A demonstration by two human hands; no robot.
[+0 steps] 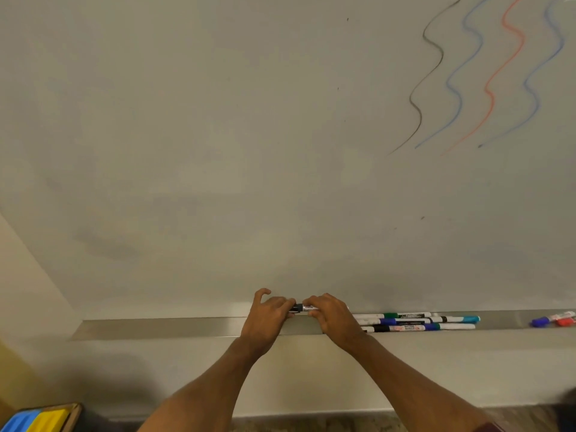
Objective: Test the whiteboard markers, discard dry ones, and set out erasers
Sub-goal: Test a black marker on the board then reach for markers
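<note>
Erasers [34,420] bottom-left; left hand [265,319] and right hand [333,316] grip marker [300,307] beside spare markers [414,322].

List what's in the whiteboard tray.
Clustered markers at centre-right; a blue-capped marker and a red-capped marker far right. The left hand and right hand, gripping a black marker, hide part of the tray.

Classroom or office, whiteboard [218,135], marker tray [187,327]

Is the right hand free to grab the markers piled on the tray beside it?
Probably not yet: the right hand and left hand both grip a black-capped marker. The pile lies unobstructed just beside it.
</note>
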